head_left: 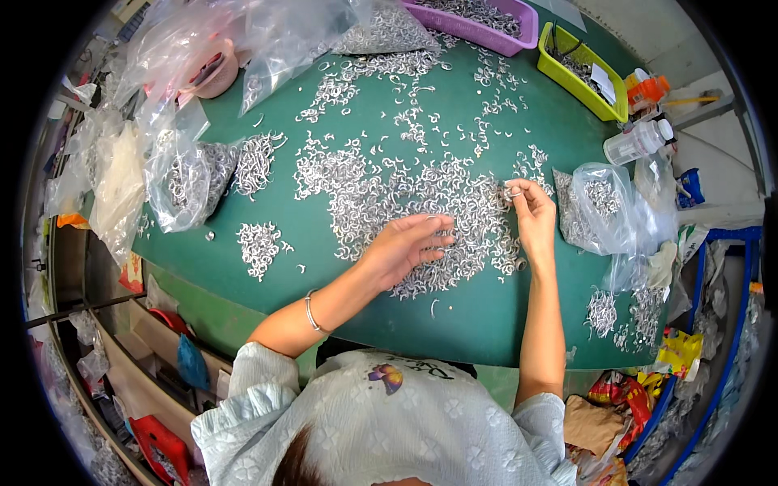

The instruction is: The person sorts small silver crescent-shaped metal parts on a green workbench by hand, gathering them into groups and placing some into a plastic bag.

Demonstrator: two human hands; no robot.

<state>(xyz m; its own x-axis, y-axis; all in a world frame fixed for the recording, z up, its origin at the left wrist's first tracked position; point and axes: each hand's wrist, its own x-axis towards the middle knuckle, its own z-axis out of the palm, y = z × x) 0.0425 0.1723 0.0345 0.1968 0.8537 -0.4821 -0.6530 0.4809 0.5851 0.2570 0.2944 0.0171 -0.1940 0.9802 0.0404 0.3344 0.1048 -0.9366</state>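
Two trays at the worktop's (267, 300) far edge, purple tray (519, 32) and green tray (577, 77), hold metal hooks (389, 202); bags (190, 182) hold more. My left hand (405, 247) lies open on the loose pile; right hand (531, 212) pinches one hook.

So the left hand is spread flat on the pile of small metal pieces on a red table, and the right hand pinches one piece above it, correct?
Not quite: the table is green, not red, as the head view shows. The left hand does lie spread on the pile of small metal pieces, and the right hand pinches one piece above it.
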